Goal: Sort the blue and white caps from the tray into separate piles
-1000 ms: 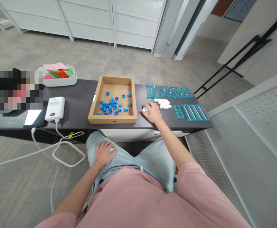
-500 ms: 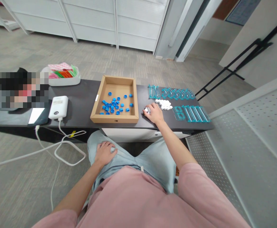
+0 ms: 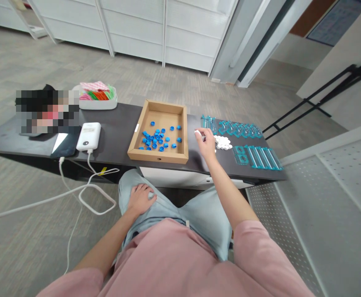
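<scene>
My right hand (image 3: 206, 144) is above the dark table, just right of the cardboard tray, with thumb and fingers pinched on a small white piece (image 3: 197, 132). Beside it on the table lies a cluster of similar white pieces (image 3: 223, 142), partly covered by the hand. The shallow brown cardboard tray (image 3: 185, 136) holds several loose blue pieces (image 3: 155, 138), mostly toward its near side. My left hand (image 3: 140, 199) rests flat on my left thigh, its fingers loosely spread and nothing in it.
Clear teal plastic parts (image 3: 239, 128) stand in rows at the right, with teal framed bars (image 3: 265, 157) nearer. On the left are a white power bank (image 3: 89, 136) with a cable, a dark phone (image 3: 65, 142) and a white basket (image 3: 101, 104) of colourful strips.
My right hand has lifted from the tabletop beside the white cluster with a white piece in its fingertips. The whole view has shifted slightly. My left hand stays on the thigh.
</scene>
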`<action>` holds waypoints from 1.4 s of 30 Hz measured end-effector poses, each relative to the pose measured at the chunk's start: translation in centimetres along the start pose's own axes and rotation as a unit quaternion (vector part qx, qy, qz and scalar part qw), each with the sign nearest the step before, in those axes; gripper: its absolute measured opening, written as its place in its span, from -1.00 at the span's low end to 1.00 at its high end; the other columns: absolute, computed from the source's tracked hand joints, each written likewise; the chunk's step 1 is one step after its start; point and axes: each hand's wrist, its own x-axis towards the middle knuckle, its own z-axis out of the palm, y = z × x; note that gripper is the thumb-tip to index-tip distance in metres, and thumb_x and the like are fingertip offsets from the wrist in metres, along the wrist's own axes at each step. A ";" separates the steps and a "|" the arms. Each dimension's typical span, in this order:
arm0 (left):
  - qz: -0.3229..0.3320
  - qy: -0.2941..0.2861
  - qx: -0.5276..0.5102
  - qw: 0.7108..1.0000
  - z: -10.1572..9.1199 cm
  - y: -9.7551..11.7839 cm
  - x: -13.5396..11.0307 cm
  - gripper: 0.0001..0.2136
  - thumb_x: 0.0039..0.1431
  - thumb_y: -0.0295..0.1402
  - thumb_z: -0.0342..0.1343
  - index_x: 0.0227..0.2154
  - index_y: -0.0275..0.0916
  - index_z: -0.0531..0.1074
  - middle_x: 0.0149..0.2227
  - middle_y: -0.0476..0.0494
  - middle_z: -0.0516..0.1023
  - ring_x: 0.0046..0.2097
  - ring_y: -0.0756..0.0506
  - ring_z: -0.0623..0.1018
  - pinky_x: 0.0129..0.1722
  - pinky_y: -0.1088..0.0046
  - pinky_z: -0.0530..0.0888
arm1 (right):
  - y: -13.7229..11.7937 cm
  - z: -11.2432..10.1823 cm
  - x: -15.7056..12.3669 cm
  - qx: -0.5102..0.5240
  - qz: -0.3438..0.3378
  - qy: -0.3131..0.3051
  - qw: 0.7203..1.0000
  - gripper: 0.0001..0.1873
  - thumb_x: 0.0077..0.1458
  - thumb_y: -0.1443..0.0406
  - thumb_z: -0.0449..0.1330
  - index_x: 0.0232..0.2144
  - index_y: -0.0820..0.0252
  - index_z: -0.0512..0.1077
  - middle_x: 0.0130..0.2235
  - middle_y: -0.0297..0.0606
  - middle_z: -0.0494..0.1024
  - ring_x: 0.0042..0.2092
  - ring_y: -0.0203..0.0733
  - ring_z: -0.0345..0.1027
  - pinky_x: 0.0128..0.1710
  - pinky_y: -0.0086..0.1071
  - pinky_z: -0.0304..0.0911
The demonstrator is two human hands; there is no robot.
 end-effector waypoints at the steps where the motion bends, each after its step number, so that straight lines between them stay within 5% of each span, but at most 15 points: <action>1: 0.000 0.001 -0.002 1.000 0.0 0.0 0.0 -0.78 0.45 -0.17 0.20 -0.10 -0.01 0.76 0.17 -0.26 0.80 0.38 -0.44 0.62 0.44 -0.16 0.42 | -1.4 0.8 0.8 0.010 -0.013 -0.010 1.000 -0.43 0.64 -0.13 0.09 0.12 0.11 0.71 0.07 0.00 0.69 0.09 0.13 0.56 0.16 -0.04 0.52; 7: -0.002 -0.001 -0.005 1.000 -0.3 0.1 -0.1 -0.78 0.46 -0.17 0.18 -0.12 -0.01 0.74 0.16 -0.25 0.79 0.38 -0.44 0.61 0.44 -0.17 0.42 | -8.6 8.3 4.3 0.066 -0.063 -0.130 0.987 -0.49 0.58 -0.17 0.28 0.12 0.07 0.71 0.10 -0.10 0.67 0.15 0.07 0.59 0.33 -0.06 0.49; 12: -0.004 -0.005 -0.014 1.000 -0.7 0.2 -0.4 -0.79 0.45 -0.18 0.21 -0.10 -0.03 0.74 0.16 -0.25 0.79 0.38 -0.43 0.61 0.44 -0.15 0.43 | -9.8 11.3 4.8 0.075 -0.062 -0.167 0.981 -0.48 0.61 -0.11 0.28 0.29 0.10 0.65 0.23 -0.03 0.64 0.27 0.08 0.58 0.39 -0.08 0.46; 15: -0.006 -0.005 -0.019 1.000 -0.8 0.2 -0.3 -0.80 0.45 -0.19 0.22 -0.10 -0.04 0.74 0.17 -0.26 0.79 0.40 -0.42 0.61 0.46 -0.13 0.42 | -8.4 9.1 4.6 0.059 -0.075 -0.138 0.986 -0.50 0.68 -0.09 0.18 0.24 0.09 0.66 0.22 -0.02 0.64 0.28 0.08 0.56 0.39 -0.08 0.45; 18: -0.008 -0.003 -0.021 1.000 -0.7 0.4 -0.3 -0.82 0.44 -0.19 0.23 -0.11 -0.03 0.74 0.17 -0.26 0.79 0.39 -0.43 0.61 0.46 -0.14 0.42 | -5.4 4.6 3.9 0.025 -0.080 -0.091 0.992 -0.53 0.67 -0.07 0.14 0.17 0.07 0.68 0.17 -0.01 0.66 0.26 0.14 0.53 0.36 -0.01 0.45; 24: -0.004 -0.007 -0.021 1.000 -0.9 0.3 -0.1 -0.83 0.44 -0.20 0.25 -0.12 -0.03 0.74 0.16 -0.26 0.80 0.39 -0.45 0.62 0.45 -0.17 0.42 | 3.4 -4.2 -1.2 -0.095 0.023 0.002 0.995 -0.68 0.47 0.11 0.21 0.03 0.09 0.70 0.07 0.05 0.66 0.17 0.26 0.52 0.35 0.16 0.39; 30: 0.057 -0.044 -0.039 0.997 -2.1 2.7 -0.9 -0.68 0.57 -0.27 0.04 -0.01 0.06 0.75 0.12 -0.17 0.81 0.25 -0.33 0.72 0.36 -0.03 0.54 | 7.5 -6.1 -6.9 -0.173 0.095 -0.048 0.979 -0.65 0.37 0.13 0.25 0.07 0.05 0.72 0.13 0.09 0.63 0.23 0.37 0.45 0.28 0.23 0.41; 34: 0.193 -0.068 -0.048 0.978 -6.1 8.7 -1.9 -0.59 0.64 -0.19 -0.04 0.20 0.21 0.72 0.18 -0.11 0.79 0.23 -0.27 0.71 0.33 0.04 0.57 | 7.8 -5.7 -7.5 -0.171 0.098 -0.074 0.978 -0.63 0.42 0.14 0.21 0.08 0.05 0.73 0.12 0.09 0.63 0.23 0.36 0.48 0.25 0.21 0.44; 36: 0.215 0.004 -0.028 0.976 -9.8 11.4 -0.9 -0.53 0.66 -0.19 -0.12 0.29 0.20 0.67 0.24 -0.16 0.74 0.28 -0.30 0.66 0.33 -0.01 0.54 | 7.8 -5.6 -7.4 -0.167 0.091 -0.075 0.979 -0.63 0.43 0.14 0.20 0.09 0.07 0.73 0.12 0.11 0.64 0.21 0.35 0.49 0.26 0.21 0.44; 39: 0.105 0.161 -0.004 0.981 -16.0 12.6 3.5 -0.50 0.72 -0.25 -0.22 0.36 -0.11 0.59 0.31 -0.32 0.67 0.40 -0.36 0.57 0.42 -0.05 0.43 | 7.8 -5.5 -7.3 -0.158 0.077 -0.066 0.982 -0.65 0.42 0.14 0.22 0.06 0.07 0.73 0.08 0.10 0.64 0.18 0.34 0.51 0.27 0.20 0.47; 42: 0.001 0.178 0.052 0.983 -20.1 11.2 9.1 -0.55 0.71 -0.24 -0.13 0.34 -0.27 0.57 0.30 -0.45 0.65 0.37 -0.42 0.59 0.41 -0.04 0.42 | 7.7 -5.4 -7.5 -0.146 0.073 -0.058 0.985 -0.67 0.41 0.13 0.24 0.04 0.05 0.72 0.07 0.07 0.64 0.17 0.31 0.54 0.26 0.16 0.50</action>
